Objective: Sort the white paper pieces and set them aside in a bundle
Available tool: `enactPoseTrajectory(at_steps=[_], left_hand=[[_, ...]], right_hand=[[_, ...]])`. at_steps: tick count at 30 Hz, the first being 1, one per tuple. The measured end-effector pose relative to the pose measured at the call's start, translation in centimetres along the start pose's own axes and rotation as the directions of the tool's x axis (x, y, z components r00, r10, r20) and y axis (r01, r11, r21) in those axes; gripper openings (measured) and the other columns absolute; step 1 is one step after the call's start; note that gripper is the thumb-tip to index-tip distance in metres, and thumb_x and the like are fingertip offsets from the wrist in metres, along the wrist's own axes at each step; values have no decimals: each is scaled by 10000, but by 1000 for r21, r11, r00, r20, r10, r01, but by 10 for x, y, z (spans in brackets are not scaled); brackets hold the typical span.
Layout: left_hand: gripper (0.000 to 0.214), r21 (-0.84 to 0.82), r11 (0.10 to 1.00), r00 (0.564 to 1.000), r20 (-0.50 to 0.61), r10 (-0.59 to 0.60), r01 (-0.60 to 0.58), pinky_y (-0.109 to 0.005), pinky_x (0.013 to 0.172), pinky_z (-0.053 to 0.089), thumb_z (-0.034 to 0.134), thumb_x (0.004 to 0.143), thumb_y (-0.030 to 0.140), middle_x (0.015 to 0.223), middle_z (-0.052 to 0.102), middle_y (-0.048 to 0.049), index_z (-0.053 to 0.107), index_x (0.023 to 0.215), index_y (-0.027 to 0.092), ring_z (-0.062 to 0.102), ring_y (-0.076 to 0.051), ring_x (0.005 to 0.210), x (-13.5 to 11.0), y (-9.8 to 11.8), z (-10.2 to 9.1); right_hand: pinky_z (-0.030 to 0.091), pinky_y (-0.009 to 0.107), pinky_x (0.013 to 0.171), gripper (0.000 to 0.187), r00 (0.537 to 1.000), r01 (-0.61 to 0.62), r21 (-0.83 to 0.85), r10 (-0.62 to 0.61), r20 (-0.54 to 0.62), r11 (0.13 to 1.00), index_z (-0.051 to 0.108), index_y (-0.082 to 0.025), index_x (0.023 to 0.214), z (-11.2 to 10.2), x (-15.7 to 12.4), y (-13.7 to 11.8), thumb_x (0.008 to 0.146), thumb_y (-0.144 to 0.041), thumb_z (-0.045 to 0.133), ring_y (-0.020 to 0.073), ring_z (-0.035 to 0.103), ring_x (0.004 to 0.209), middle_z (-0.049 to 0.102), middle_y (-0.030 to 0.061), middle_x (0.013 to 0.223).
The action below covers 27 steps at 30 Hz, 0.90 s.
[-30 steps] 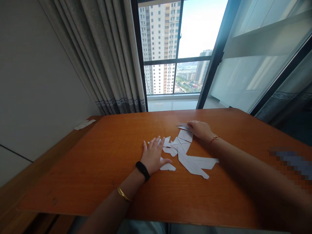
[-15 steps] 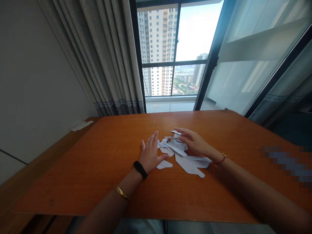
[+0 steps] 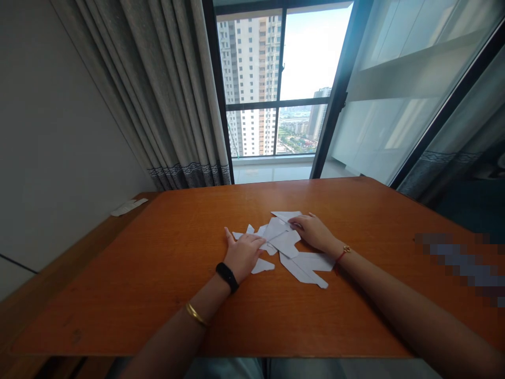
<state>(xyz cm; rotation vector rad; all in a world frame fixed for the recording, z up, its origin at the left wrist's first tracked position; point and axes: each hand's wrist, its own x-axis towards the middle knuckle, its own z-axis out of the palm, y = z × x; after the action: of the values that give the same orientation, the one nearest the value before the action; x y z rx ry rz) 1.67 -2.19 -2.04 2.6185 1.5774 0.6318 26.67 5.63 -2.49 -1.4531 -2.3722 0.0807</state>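
Observation:
Several cut pieces of white paper (image 3: 284,243) lie in an overlapping pile on the wooden table (image 3: 189,310). My left hand (image 3: 243,253) rests over the pile's left side, palm down, its thumb and fingers spread and fingertips on the paper. At the pile's right edge, my right hand (image 3: 313,231) has its fingers curled together on the edge of a white paper piece (image 3: 282,229); the fingertips are partly hidden. One long forked piece (image 3: 305,271) lies below that hand, and a smaller scrap (image 3: 263,266) sits beside the left wrist.
Some whitish paper (image 3: 129,207) lies on the ledge left of the table. A blurred-out patch (image 3: 461,263) covers something at the table's right. Beyond the far edge stand a grey curtain (image 3: 173,105) and a window (image 3: 276,100).
My left hand has lowered onto the paper and turned rightward. My right hand has come down and its fingers have closed at the paper's edge. The upper pieces now lie flatter.

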Motion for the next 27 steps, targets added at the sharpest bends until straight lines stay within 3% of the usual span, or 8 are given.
enactPoseTrajectory(at_steps=[4, 7, 9, 13, 16, 19, 24, 27], left_hand=[[173, 1, 1000, 999, -32, -27, 27, -686, 965, -235, 527, 887, 201, 1038, 685, 5, 646, 981, 285, 582, -221, 1020, -1, -1, -4], [117, 7, 999, 998, -37, -49, 49, -681, 1004, -186, 567, 872, 278, 1018, 685, -11, 651, 952, 264, 580, -231, 1015, -1, 3, -5], [151, 14, 998, 997, -47, -65, 66, -678, 1039, -119, 600, 850, 325, 1061, 672, -31, 641, 976, 254, 570, -241, 1038, -1, 5, -4], [357, 28, 999, 998, -48, -43, 44, -693, 1056, 7, 610, 844, 287, 1298, 562, -58, 551, 1196, 304, 495, -270, 1189, 1, 5, 1], [383, 2, 1000, 1000, 6, -2, 2, -693, 1056, -4, 540, 887, 230, 1334, 544, -42, 520, 1248, 355, 487, -257, 1218, 2, 3, 5], [299, -35, 999, 1000, 16, 7, -7, -665, 1073, -29, 477, 912, 184, 1224, 631, -29, 602, 1149, 315, 559, -226, 1138, 3, 1, 8], [332, -55, 998, 999, -51, -13, 10, -591, 1123, 68, 448, 866, 57, 1075, 700, -35, 645, 1065, 235, 631, -192, 1013, 7, -3, 4], [339, -96, 994, 980, -190, -61, 43, -539, 1134, 151, 432, 858, 54, 1075, 695, -52, 627, 1092, 203, 632, -181, 993, 9, -9, -4]], right_hand=[[440, 345, 863, 250, 996, 59, -5, -60, -70, 998, 682, -198, 995, -4, -2, -13, 906, -239, 451, 217, 638, 916, 709, 86, 986], [443, 346, 875, 292, 988, 41, 7, -39, -147, 999, 645, -181, 1096, -5, -2, -13, 859, -325, 551, 241, 611, 1006, 674, 105, 1102], [454, 352, 856, 343, 991, 21, -10, -22, -129, 1000, 630, -172, 1126, -4, -2, -9, 845, -358, 569, 254, 611, 1007, 670, 113, 1107], [471, 321, 781, 288, 998, -10, -25, 9, -55, 1000, 672, -190, 1028, -5, -3, -5, 919, -279, 421, 225, 652, 891, 710, 88, 974], [474, 319, 803, 304, 987, -51, 8, 52, -149, 999, 664, -188, 1050, -8, -6, -7, 928, -268, 397, 224, 648, 935, 704, 84, 1028], [483, 330, 824, 302, 973, -29, 53, 40, -229, 998, 650, -194, 1088, -11, -9, -12, 923, -262, 407, 221, 644, 958, 698, 71, 1061], [504, 359, 843, 297, 940, 30, 109, 9, -340, 994, 656, -196, 1093, -16, -14, -22, 915, -255, 425, 227, 642, 975, 696, 63, 1077], [507, 369, 867, 304, 902, 56, 141, 11, -431, 988, 662, -201, 1093, -20, -16, -27, 913, -244, 421, 223, 638, 998, 695, 63, 1088]])
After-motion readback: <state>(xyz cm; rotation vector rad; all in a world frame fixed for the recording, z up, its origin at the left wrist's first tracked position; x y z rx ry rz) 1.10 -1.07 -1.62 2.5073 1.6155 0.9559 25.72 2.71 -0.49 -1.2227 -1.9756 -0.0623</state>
